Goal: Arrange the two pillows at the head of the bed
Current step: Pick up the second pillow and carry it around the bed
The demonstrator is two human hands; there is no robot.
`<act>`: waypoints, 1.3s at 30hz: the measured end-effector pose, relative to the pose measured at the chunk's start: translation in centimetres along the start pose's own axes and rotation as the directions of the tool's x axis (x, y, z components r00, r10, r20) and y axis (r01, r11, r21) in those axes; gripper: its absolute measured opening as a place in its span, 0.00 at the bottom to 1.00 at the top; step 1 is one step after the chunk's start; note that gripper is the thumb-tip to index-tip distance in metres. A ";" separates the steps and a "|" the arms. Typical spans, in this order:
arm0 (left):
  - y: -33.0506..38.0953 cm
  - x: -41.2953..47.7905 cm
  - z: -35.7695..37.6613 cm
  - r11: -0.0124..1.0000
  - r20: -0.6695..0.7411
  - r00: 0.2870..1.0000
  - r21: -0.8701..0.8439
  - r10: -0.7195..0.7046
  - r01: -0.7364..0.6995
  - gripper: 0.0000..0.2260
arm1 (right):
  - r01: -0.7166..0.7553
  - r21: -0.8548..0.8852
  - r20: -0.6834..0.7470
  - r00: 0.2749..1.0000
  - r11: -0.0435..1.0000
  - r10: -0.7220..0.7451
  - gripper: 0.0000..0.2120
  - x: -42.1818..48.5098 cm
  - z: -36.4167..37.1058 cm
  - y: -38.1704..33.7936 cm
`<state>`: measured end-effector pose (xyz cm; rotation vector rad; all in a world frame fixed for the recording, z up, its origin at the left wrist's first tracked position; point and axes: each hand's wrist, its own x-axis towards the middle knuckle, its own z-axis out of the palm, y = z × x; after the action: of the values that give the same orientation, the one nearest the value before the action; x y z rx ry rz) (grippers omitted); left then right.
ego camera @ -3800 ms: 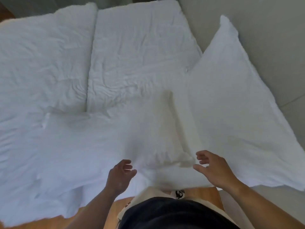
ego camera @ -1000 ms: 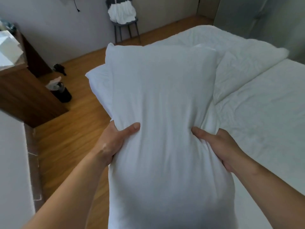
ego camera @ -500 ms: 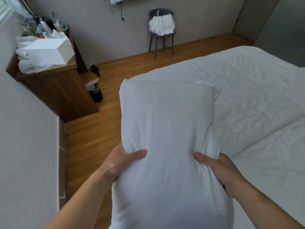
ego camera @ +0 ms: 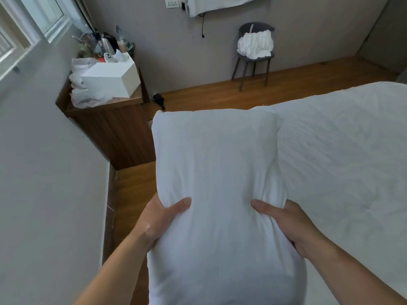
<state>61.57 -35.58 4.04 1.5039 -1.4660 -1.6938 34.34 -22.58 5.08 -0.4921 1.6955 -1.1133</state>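
gripping pillow [ego camera: 215, 183] lengthwise away, left hand [ego camera: 159, 219], right hand [ego camera: 286, 225].

A bedroom, lived-in. A bed [ego camera: 343, 150] under white linen fills the right side, over a wood floor [ego camera: 132, 190]. A wooden cabinet [ego camera: 119, 128] against the grey wall carries a white box [ego camera: 112, 80], bags and bottles. A grey chair [ego camera: 253, 60] holds bundled white cloth. There's a window [ego camera: 33, 25] at upper left, and a socket strip [ego camera: 174, 3] up on the far wall.
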 end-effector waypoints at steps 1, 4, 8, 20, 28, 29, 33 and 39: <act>0.6 1.3 -0.5 1.000 -0.023 1.000 -0.005 0.006 -0.006 0.44 | -0.007 0.003 0.014 1.000 1.000 0.007 0.22 1.6 0.6 -0.7; 2.6 5.6 -1.9 1.000 -0.094 0.996 0.003 0.006 -0.005 0.46 | -0.021 0.011 0.058 0.998 1.000 0.020 0.23 6.9 2.4 -3.3; 6.1 12.1 -3.6 1.000 -0.158 0.987 -0.017 -0.022 0.019 0.45 | -0.016 0.016 0.119 0.993 1.000 0.014 0.23 14.4 4.2 -8.1; 14.3 29.8 -7.2 0.997 -0.132 0.990 -0.051 -0.057 0.051 0.44 | -0.024 -0.005 0.159 0.987 1.000 0.024 0.23 32.6 8.3 -19.4; 19.8 44.9 -12.7 0.999 -0.071 0.997 -0.044 -0.012 0.009 0.38 | 0.017 0.034 0.042 0.999 0.999 -0.018 0.20 44.3 14.6 -26.5; 20.9 47.0 -13.6 0.999 -0.060 0.998 -0.033 -0.004 0.002 0.37 | 0.018 0.040 0.028 0.999 0.999 -0.019 0.20 45.6 15.5 -27.6; 25.1 54.6 -17.0 1.000 -0.004 1.000 0.009 0.019 -0.019 0.38 | -0.003 0.065 -0.038 0.999 0.998 0.005 0.23 50.2 19.0 -31.5; 29.7 65.8 -19.2 0.998 0.052 0.999 0.062 -0.012 0.009 0.42 | 0.022 0.118 -0.116 0.993 0.993 -0.009 0.24 58.0 21.8 -36.5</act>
<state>49.20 -109.26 4.87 1.5120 -1.5527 -1.7212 23.56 -93.69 4.65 -0.3724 1.7150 -1.2669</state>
